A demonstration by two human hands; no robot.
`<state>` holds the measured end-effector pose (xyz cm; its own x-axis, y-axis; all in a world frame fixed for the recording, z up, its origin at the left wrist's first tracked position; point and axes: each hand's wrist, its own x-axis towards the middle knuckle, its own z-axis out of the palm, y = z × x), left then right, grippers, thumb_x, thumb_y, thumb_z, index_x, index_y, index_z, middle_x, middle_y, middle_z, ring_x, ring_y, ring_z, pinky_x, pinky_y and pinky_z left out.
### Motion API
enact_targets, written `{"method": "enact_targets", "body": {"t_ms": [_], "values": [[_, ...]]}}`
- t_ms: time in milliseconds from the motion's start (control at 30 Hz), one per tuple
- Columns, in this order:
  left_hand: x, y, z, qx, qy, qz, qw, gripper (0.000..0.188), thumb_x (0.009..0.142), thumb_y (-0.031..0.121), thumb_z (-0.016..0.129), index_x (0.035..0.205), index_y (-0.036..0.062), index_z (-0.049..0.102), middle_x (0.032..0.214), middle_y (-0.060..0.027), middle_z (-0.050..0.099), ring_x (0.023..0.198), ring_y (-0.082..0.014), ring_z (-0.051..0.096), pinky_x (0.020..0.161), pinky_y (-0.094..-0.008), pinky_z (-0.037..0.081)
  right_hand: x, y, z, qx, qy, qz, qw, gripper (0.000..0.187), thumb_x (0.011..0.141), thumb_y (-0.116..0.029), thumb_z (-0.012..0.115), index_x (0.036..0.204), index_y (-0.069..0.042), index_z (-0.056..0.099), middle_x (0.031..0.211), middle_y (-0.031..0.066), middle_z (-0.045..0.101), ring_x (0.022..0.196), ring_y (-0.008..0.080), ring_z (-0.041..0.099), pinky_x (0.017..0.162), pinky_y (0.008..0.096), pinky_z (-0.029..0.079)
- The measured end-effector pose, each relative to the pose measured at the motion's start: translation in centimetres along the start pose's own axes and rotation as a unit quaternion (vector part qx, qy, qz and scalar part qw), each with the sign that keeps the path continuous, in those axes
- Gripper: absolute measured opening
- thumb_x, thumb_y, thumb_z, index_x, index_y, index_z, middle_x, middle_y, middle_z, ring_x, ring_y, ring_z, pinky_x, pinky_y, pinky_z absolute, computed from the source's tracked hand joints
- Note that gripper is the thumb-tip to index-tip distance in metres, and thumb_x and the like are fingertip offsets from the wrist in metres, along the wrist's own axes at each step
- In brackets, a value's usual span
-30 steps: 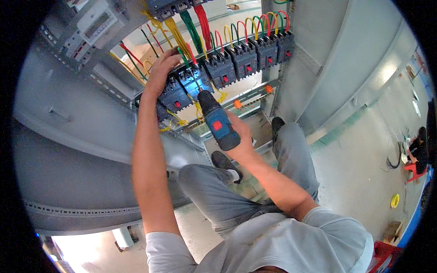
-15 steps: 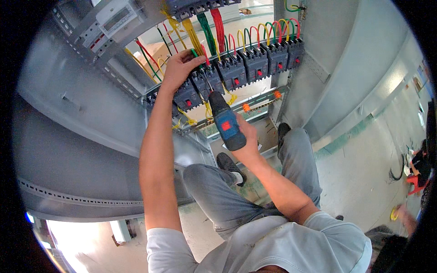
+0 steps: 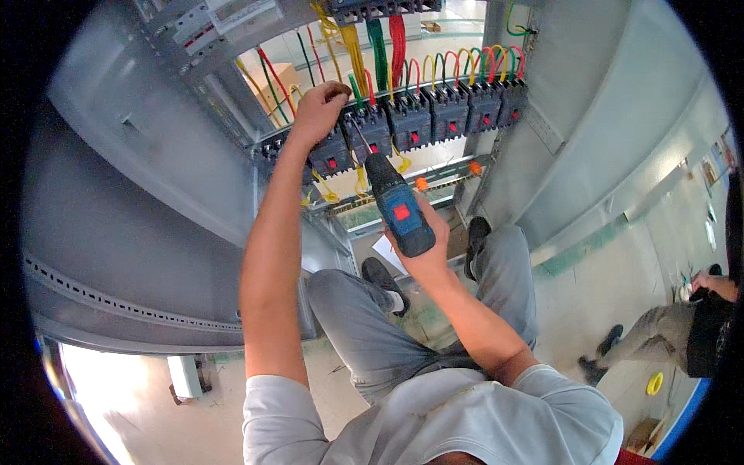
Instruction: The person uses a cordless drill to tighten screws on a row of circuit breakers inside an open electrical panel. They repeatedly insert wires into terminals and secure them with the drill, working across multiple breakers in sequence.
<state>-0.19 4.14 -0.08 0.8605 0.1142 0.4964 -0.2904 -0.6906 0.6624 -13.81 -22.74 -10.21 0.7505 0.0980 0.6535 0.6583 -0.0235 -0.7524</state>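
Observation:
My right hand (image 3: 432, 236) is wrapped round the grip of a blue and black cordless drill (image 3: 399, 203). Its long thin bit (image 3: 362, 139) runs up to the top part of a dark moulded-case circuit breaker (image 3: 373, 124), one in a row; whether the tip sits in a screw is too small to tell. My left hand (image 3: 316, 116) is at the upper edge of the breakers, left of the bit. Its fingers are curled together beside a short green wire (image 3: 355, 87) and a red wire (image 3: 370, 82); what they hold, if anything, is hidden.
Thick yellow, green and red wire bundles (image 3: 377, 54) rise behind the row. Looped wires top the breakers at right. Grey cabinet walls (image 3: 147, 209) flank me. Below run a rail with orange insulators (image 3: 475, 167) and white paper (image 3: 387, 252). Another person (image 3: 709, 325) is at far right.
The view has shifted, moving the breakers rightward in the picture. My left fingers have curled and come away from the green wire. The drill stays pointed at the same breaker.

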Motion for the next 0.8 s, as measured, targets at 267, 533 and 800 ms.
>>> {"method": "enact_targets", "body": {"t_ms": [267, 533, 800], "values": [[-1.2, 1.2, -0.3, 0.074, -0.025, 0.03, 0.997, 0.024, 0.088, 0.011, 0.062, 0.105, -0.0006, 0.074, 0.1, -0.0144, 0.077, 0.095, -0.0239, 0.073, 0.087, -0.0342, 0.055, 0.1, 1.2, 2.2, 0.009, 0.017, -0.001, 1.0, 0.05, 0.082, -0.007, 0.082, 0.128, 0.002, 0.062, 0.098, 0.0139, 0.073, 0.087, 0.0209, 0.072, 0.078, 0.0339, 0.057], [-1.4, 0.3, -0.4, 0.065, -0.038, 0.039, 0.996, 0.019, 0.082, 0.0, 0.054, 0.093, -0.0025, 0.069, 0.107, -0.0135, 0.076, 0.105, -0.0282, 0.071, 0.098, -0.0369, 0.052, 0.2, -0.4, 2.9, -0.015, -0.006, 0.046, 0.999, 0.08, 0.082, -0.008, 0.082, 0.152, -0.002, 0.044, 0.108, 0.0154, 0.073, 0.094, 0.0217, 0.073, 0.086, 0.0351, 0.056], [-2.0, 2.0, -0.5, 0.114, -0.044, 0.012, 0.992, 0.029, 0.082, 0.002, 0.049, 0.1, 0.0002, 0.072, 0.107, -0.0167, 0.075, 0.103, -0.0302, 0.072, 0.097, -0.0372, 0.053, 0.1, 0.8, 3.3, -0.001, -0.009, 0.038, 0.999, 0.087, 0.077, -0.004, 0.077, 0.155, -0.008, 0.041, 0.113, 0.022, 0.071, 0.094, 0.036, 0.074, 0.082, 0.0401, 0.057]]}}
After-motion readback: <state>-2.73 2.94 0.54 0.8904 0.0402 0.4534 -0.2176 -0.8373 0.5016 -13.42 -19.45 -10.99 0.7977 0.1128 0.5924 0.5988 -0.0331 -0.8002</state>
